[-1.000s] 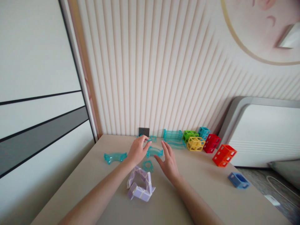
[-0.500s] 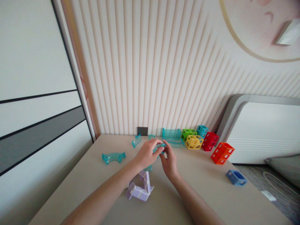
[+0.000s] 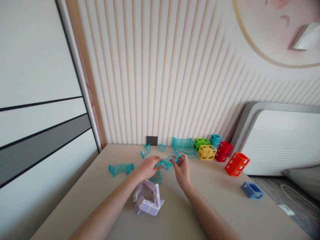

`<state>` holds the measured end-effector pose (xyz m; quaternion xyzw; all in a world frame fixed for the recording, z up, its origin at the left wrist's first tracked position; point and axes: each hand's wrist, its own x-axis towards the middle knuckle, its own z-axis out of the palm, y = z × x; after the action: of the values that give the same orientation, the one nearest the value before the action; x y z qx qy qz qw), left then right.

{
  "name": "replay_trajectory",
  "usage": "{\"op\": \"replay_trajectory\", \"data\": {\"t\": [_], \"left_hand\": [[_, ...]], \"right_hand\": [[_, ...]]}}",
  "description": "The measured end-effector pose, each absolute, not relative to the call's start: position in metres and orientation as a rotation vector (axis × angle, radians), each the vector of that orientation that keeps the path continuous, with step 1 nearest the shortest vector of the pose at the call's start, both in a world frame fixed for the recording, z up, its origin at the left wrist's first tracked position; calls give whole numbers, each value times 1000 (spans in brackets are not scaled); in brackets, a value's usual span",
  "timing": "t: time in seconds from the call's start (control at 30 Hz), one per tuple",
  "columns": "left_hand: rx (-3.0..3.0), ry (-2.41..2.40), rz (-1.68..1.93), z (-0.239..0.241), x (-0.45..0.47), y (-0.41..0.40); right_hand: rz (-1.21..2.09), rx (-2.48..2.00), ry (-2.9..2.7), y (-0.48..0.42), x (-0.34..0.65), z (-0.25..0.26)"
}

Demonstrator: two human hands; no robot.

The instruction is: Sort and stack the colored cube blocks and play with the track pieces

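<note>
Head cam: your R hand (image 3: 182,169) pinches the R end of a clear teal piece (image 3: 166,163) over the table (image 3: 200,193); L hand (image 3: 149,167) curls at its L end, can't tell if gripping. Prob. a two-handed adjusting step; next move calls for steady, light pressure.

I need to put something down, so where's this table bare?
Bare tabletop lies between the right forearm and the blue block, in front of the orange block. Another patch lies left of the left forearm, nearer than the leftmost teal piece. Crowded: around the yellow block, left hand and right hand.
</note>
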<state>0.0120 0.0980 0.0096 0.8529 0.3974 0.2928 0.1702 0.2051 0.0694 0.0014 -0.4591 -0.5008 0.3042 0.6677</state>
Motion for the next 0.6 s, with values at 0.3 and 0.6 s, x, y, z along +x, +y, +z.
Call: {"op": "replay_trajectory", "data": {"t": [0.3, 0.6], "left_hand": [[2374, 1150, 869, -1, 9, 105], [2324, 1119, 1000, 11, 9, 92]], "right_hand": [[825, -954, -1048, 70, 206, 2], [878, -889, -1033, 73, 205, -1]]}}
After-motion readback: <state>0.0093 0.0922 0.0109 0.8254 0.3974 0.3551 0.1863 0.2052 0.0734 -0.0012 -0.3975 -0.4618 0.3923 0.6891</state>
